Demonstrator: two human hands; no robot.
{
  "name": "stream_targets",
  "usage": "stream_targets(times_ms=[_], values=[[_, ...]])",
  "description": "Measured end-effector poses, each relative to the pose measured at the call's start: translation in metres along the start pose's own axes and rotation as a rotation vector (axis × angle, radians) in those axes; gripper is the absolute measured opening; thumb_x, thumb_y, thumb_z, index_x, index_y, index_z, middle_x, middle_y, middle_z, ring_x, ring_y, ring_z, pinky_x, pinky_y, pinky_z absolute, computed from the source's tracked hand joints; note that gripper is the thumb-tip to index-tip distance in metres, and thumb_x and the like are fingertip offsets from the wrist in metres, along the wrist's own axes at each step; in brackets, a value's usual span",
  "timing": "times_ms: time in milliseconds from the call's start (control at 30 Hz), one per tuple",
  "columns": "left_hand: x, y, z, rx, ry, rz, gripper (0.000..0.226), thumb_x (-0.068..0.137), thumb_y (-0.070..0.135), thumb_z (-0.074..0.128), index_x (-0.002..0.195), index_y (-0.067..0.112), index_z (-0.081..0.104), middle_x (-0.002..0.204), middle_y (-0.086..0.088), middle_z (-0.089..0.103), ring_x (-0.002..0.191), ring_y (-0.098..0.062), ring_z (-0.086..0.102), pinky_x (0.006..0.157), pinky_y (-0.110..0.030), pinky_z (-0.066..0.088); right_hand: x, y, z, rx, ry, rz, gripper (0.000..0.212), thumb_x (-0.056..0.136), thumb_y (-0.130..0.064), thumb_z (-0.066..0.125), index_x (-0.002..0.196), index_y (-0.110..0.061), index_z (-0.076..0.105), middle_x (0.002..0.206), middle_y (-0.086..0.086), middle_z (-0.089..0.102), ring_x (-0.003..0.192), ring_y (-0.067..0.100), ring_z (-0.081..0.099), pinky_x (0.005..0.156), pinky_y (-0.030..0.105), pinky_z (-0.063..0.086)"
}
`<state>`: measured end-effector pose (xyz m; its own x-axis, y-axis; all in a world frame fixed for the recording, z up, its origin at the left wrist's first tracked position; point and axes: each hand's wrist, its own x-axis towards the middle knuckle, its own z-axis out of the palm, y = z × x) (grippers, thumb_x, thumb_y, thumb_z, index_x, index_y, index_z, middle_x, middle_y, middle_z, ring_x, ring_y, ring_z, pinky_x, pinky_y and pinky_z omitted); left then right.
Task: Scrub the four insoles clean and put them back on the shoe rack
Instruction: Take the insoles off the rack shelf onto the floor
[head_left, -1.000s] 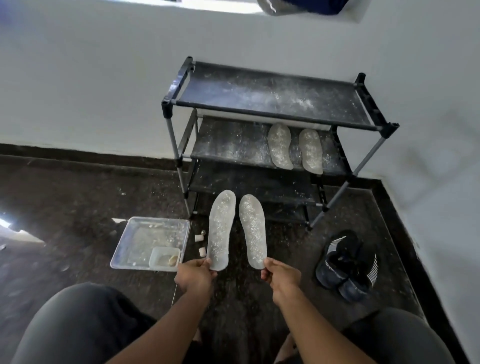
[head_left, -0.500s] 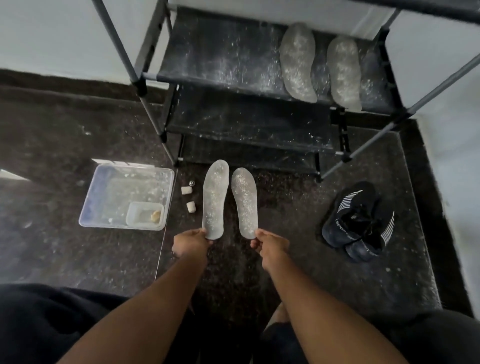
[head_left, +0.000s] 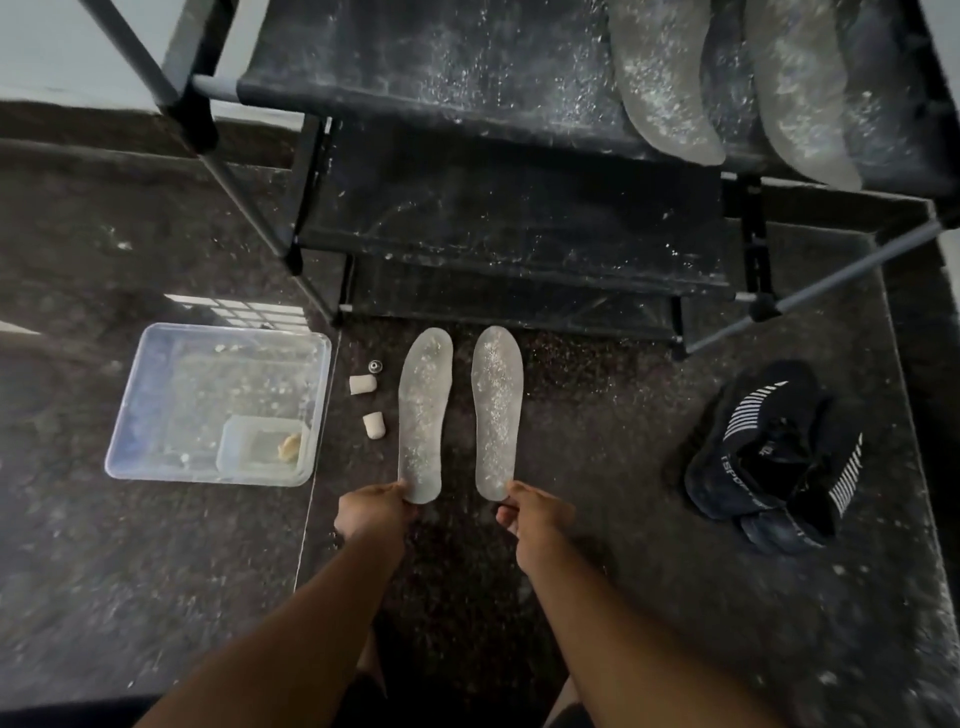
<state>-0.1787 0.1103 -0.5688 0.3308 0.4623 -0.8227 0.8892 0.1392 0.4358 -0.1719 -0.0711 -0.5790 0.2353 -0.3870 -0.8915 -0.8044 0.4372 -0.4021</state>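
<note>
Two translucent insoles speckled with white powder lie side by side on the dark floor in front of the shoe rack. My left hand pinches the heel of the left insole. The heel of the right insole is pinched by my right hand. Two more dusty insoles sit on the rack's middle shelf at the upper right, one beside the other.
A clear plastic tray holding a smaller tub sits on the floor at left. Two small white pieces and a little cap lie between tray and insoles. A pair of black shoes rests at right. The floor is powder-strewn.
My head has dropped and leaned forward, so the rack looms closer. Both hands have lowered the two insoles from a raised hold down onto the floor, still gripping the heels.
</note>
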Motion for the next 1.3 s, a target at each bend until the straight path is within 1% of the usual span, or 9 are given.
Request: stream_targets(times_ms=[167, 267, 367, 567, 800, 900, 1067, 1167, 1300], values=[[0.001, -0.004, 0.007, 0.141, 0.081, -0.026, 0.011, 0.088, 0.014, 0.082, 0.097, 0.008, 0.080, 0.072, -0.001, 0.070, 0.060, -0.011, 0.064, 0.053, -0.021, 0.049, 0.006, 0.009, -0.003, 0.002, 0.037, -0.012, 0.004, 0.087, -0.002, 0.072, 0.084, -0.002, 0.074, 0.069, 0.011, 0.067, 0.056, 0.017, 0.056, 0.053, 0.027, 0.052], [0.002, -0.004, 0.006, 0.135, 0.125, -0.039, 0.018, 0.083, 0.023, 0.088, 0.097, 0.013, 0.084, 0.080, -0.010, 0.076, 0.071, -0.021, 0.073, 0.074, -0.031, 0.061, 0.009, 0.010, -0.005, -0.015, 0.049, -0.019, 0.004, 0.087, -0.003, 0.073, 0.083, -0.002, 0.075, 0.066, 0.010, 0.065, 0.054, 0.015, 0.055, 0.051, 0.025, 0.052], [0.000, 0.002, 0.001, 0.217, 0.197, 0.009, 0.025, 0.081, 0.038, 0.088, 0.096, 0.018, 0.084, 0.088, -0.016, 0.077, 0.090, -0.033, 0.074, 0.089, -0.043, 0.062, 0.008, 0.006, -0.002, -0.082, 0.109, -0.042, 0.013, 0.086, -0.006, 0.074, 0.073, -0.007, 0.073, 0.062, 0.008, 0.064, 0.049, 0.015, 0.053, 0.049, 0.027, 0.049], [-0.030, 0.047, -0.012, 0.142, 0.211, 0.161, 0.017, 0.086, 0.033, 0.083, 0.094, 0.018, 0.084, 0.084, -0.013, 0.076, 0.083, -0.033, 0.073, 0.087, -0.044, 0.062, -0.013, -0.019, -0.005, -0.267, 0.148, -0.142, 0.021, 0.082, -0.006, 0.074, 0.062, -0.010, 0.070, 0.058, 0.006, 0.067, 0.050, 0.019, 0.061, 0.056, 0.035, 0.057], [-0.106, 0.122, -0.022, 0.054, 0.102, 0.373, 0.011, 0.095, 0.024, 0.075, 0.097, 0.018, 0.084, 0.081, -0.005, 0.078, 0.075, -0.020, 0.073, 0.078, -0.032, 0.060, -0.087, -0.079, -0.025, -0.171, 0.042, -0.317, 0.011, 0.085, 0.002, 0.069, 0.076, -0.002, 0.074, 0.061, 0.011, 0.067, 0.046, 0.018, 0.057, 0.048, 0.026, 0.049], [-0.151, 0.156, -0.016, -0.089, -0.027, 0.428, 0.009, 0.093, 0.018, 0.078, 0.086, 0.013, 0.082, 0.074, -0.004, 0.078, 0.074, -0.019, 0.076, 0.085, -0.036, 0.063, -0.133, -0.122, -0.036, -0.048, -0.014, -0.411, 0.008, 0.083, 0.004, 0.072, 0.077, 0.000, 0.074, 0.056, 0.010, 0.067, 0.045, 0.018, 0.057, 0.050, 0.030, 0.051], [-0.221, 0.212, 0.009, -0.158, -0.238, 0.553, 0.012, 0.093, 0.013, 0.077, 0.082, 0.011, 0.079, 0.078, -0.006, 0.079, 0.083, -0.026, 0.079, 0.080, -0.033, 0.063, -0.193, -0.208, -0.061, 0.081, -0.087, -0.577, 0.012, 0.085, 0.005, 0.070, 0.074, 0.000, 0.072, 0.060, 0.011, 0.066, 0.047, 0.017, 0.056, 0.046, 0.028, 0.049], [-0.248, 0.241, 0.031, -0.168, -0.344, 0.594, 0.007, 0.096, 0.009, 0.072, 0.099, 0.006, 0.078, 0.083, -0.007, 0.077, 0.081, -0.023, 0.075, 0.087, -0.036, 0.062, -0.211, -0.258, -0.076, 0.193, -0.075, -0.597, 0.017, 0.086, -0.003, 0.074, 0.071, -0.001, 0.068, 0.061, 0.012, 0.065, 0.045, 0.018, 0.056, 0.045, 0.029, 0.050], [-0.262, 0.281, 0.064, -0.213, -0.447, 0.482, 0.035, 0.102, 0.015, 0.065, 0.127, -0.009, 0.063, 0.118, -0.021, 0.072, 0.081, -0.027, 0.070, 0.069, -0.030, 0.056, -0.211, -0.315, -0.095, 0.323, 0.003, -0.533, 0.030, 0.088, -0.023, 0.077, 0.079, 0.003, 0.066, 0.065, 0.012, 0.068, 0.047, 0.020, 0.058, 0.053, 0.034, 0.058]])
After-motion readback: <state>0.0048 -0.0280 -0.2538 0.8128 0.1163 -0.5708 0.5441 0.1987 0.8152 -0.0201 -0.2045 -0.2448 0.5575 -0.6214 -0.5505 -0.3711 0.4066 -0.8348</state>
